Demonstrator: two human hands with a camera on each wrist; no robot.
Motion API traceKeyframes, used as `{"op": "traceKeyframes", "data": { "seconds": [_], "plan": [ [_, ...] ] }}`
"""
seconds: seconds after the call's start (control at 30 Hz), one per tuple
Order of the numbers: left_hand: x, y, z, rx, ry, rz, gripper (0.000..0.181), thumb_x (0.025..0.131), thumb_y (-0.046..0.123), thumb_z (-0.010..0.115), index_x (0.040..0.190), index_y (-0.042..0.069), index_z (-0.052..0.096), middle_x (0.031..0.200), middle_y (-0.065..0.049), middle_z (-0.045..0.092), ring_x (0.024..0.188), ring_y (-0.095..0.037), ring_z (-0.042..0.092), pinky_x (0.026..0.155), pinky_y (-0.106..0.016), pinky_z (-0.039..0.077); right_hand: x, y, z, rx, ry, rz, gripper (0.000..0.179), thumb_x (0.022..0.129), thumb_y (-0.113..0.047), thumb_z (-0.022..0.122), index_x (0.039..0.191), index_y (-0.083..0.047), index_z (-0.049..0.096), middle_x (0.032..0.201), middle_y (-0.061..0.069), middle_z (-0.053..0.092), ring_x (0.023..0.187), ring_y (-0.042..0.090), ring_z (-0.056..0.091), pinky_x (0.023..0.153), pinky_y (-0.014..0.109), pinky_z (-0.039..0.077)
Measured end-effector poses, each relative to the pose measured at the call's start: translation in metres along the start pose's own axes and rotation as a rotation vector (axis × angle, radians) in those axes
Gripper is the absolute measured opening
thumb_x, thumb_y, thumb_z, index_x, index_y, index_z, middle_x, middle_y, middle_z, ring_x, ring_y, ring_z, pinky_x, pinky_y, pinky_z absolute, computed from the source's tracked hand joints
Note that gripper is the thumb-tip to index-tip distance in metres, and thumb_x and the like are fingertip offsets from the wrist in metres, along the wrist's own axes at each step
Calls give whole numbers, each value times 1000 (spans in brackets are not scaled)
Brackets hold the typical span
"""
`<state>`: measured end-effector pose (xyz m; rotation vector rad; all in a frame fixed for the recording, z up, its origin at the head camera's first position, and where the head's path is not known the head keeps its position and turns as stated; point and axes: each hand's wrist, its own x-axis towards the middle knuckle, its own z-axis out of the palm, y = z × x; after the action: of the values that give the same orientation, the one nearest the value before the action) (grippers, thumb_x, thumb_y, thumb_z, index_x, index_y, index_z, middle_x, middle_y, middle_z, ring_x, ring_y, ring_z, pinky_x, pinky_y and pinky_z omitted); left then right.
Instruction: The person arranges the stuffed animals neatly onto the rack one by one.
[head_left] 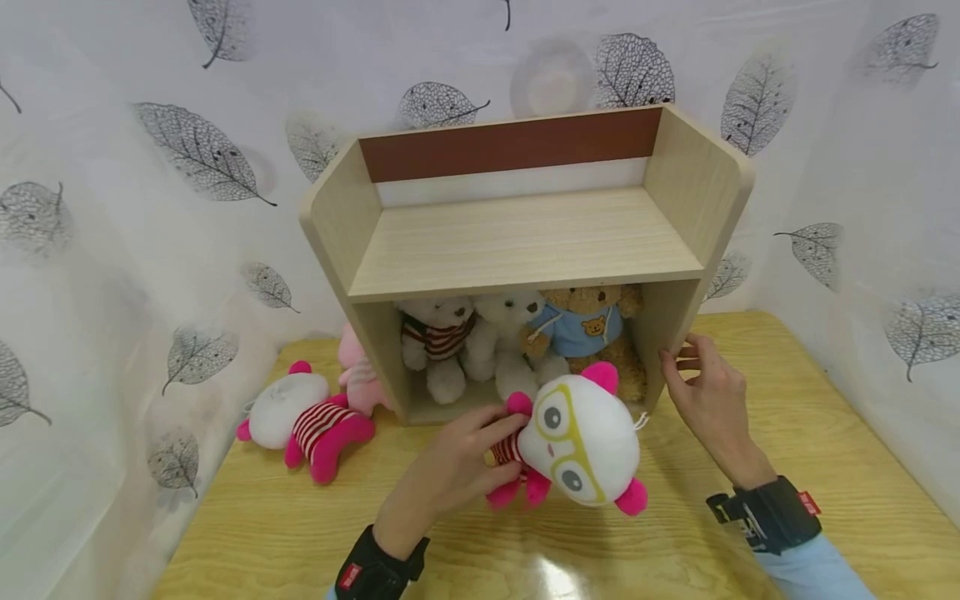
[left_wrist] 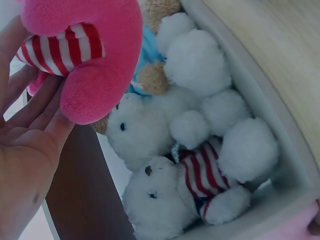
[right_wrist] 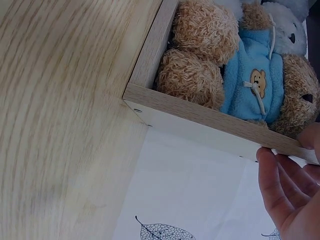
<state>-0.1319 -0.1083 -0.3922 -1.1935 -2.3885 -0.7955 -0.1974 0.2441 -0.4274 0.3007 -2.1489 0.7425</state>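
My left hand grips a plush panda with pink ears and yellow glasses round its striped body, in front of the shelf. The left wrist view shows its pink legs and striped shirt above the fingers. My right hand pinches the front edge of the right side panel of a small wooden shelf. Inside the lower compartment sit a white bear in a striped top, another white plush bear, and a brown bear in a blue hoodie.
Left of the shelf, a second plush panda lies on the wooden table. A pink plush toy is partly hidden behind the left panel. A leaf-patterned white sheet hangs behind and beside the table.
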Motion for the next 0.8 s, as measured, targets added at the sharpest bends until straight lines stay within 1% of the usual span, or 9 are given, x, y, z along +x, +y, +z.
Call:
{"op": "traceKeyframes", "data": {
  "seconds": [0.07, 0.27, 0.57, 0.67, 0.8],
  "plan": [
    [6, 1, 0, 19, 13, 6, 45, 80, 14, 85, 122, 5, 72, 117, -7, 69, 104, -15, 68, 86, -23, 57, 0, 0, 0, 3, 1, 1, 35, 84, -1, 77, 113, 9, 61, 91, 28, 74, 68, 39, 74, 57, 2, 43],
    [22, 2, 0, 78, 72, 38, 45, 78, 14, 88, 120, 7, 73, 114, -5, 68, 104, -15, 66, 86, -23, 57, 0, 1, 1, 2, -5, 3, 35, 84, 0, 77, 113, 10, 60, 94, 29, 74, 69, 40, 74, 58, 3, 44],
    [39, 1, 1, 152, 128, 76, 48, 79, 22, 89, 122, 9, 72, 113, -6, 68, 103, -15, 66, 85, -22, 57, -1, 2, 0, -15, -36, 14, 42, 82, 0, 80, 117, 10, 59, 94, 30, 74, 69, 41, 74, 64, -4, 36],
    [44, -1, 2, 157, 144, 88, 48, 79, 23, 89, 122, 9, 71, 112, -6, 68, 103, -15, 65, 86, -22, 57, -2, 1, -1, -10, -54, 20, 45, 81, 1, 81, 118, 10, 57, 96, 30, 73, 72, 42, 74, 68, -7, 33],
    [53, 0, 3, 176, 178, 103, 51, 79, 27, 90, 122, 9, 71, 111, -7, 67, 101, -16, 65, 84, -21, 57, -3, 1, -4, 22, -75, 20, 50, 77, 6, 82, 120, 11, 56, 97, 30, 72, 76, 43, 73, 72, -9, 31]
  ]
}}
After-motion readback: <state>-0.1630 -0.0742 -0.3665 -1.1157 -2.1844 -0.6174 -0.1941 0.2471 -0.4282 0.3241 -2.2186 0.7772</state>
